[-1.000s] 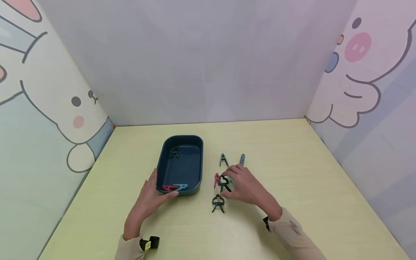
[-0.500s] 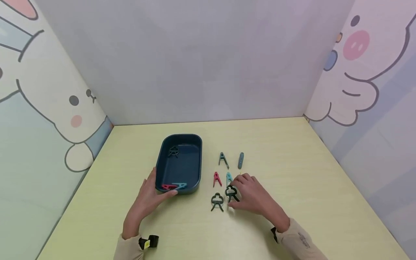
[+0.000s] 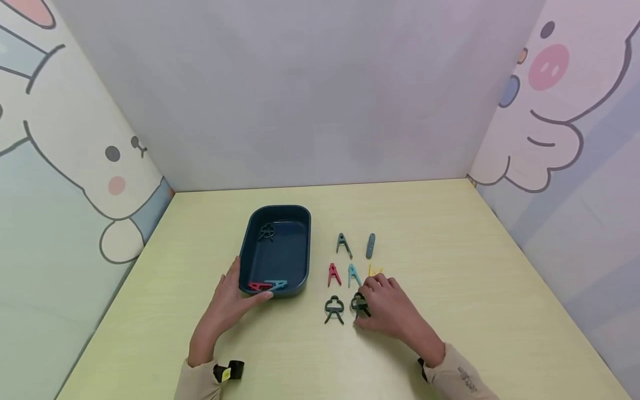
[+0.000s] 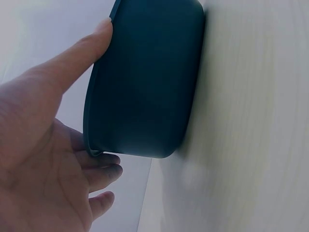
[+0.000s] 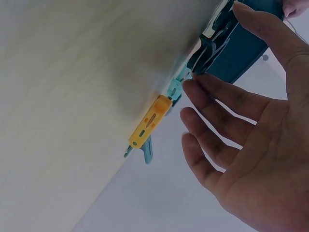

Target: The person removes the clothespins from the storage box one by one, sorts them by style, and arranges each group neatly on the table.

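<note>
The left hand (image 3: 227,304) grips the tray (image 3: 283,255), left of centre; the right hand (image 3: 389,308) straddles a dark clip (image 3: 360,305), lower centre, pinch unclear. Apparently positioning it; next calls for clean release.

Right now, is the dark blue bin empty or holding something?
Not empty: the bin holds a red clip, a blue clip and, farther back, a dark clip.
</note>
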Tool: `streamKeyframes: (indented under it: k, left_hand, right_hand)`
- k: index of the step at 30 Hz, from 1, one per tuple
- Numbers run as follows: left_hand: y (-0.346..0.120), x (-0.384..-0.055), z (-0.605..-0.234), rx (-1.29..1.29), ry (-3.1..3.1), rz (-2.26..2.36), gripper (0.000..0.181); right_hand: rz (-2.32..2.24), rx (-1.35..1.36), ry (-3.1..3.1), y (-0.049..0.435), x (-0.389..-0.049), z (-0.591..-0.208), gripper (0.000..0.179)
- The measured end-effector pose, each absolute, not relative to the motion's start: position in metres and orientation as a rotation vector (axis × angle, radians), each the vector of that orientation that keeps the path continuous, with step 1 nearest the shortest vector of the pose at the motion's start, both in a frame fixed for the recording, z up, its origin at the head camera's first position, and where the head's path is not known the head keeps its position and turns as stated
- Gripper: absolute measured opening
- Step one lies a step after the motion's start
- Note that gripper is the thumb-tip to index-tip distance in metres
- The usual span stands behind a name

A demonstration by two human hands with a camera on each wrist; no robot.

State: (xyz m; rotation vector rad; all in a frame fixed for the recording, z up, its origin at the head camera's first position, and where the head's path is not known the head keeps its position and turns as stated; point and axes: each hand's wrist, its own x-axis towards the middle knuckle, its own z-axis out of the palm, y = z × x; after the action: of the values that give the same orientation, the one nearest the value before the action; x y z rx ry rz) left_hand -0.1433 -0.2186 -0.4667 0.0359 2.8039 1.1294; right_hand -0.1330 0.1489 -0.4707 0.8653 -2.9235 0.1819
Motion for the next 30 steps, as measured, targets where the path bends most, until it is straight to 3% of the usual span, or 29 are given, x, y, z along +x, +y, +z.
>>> streamKeyframes:
  k: [17,30]
  left_hand:
    - [-0.218,-0.143,-0.468,0.026,2.810,1.134,0.125]
    - [-0.217,-0.141,-0.468,0.016,2.807,1.133,0.125]
  right_hand:
    - [0.109,0.854,-2.863,0.146,-0.131,-0.473,0.058]
    - [0.432,0.875,-2.731,0.141,-0.154,-0.454,0.055]
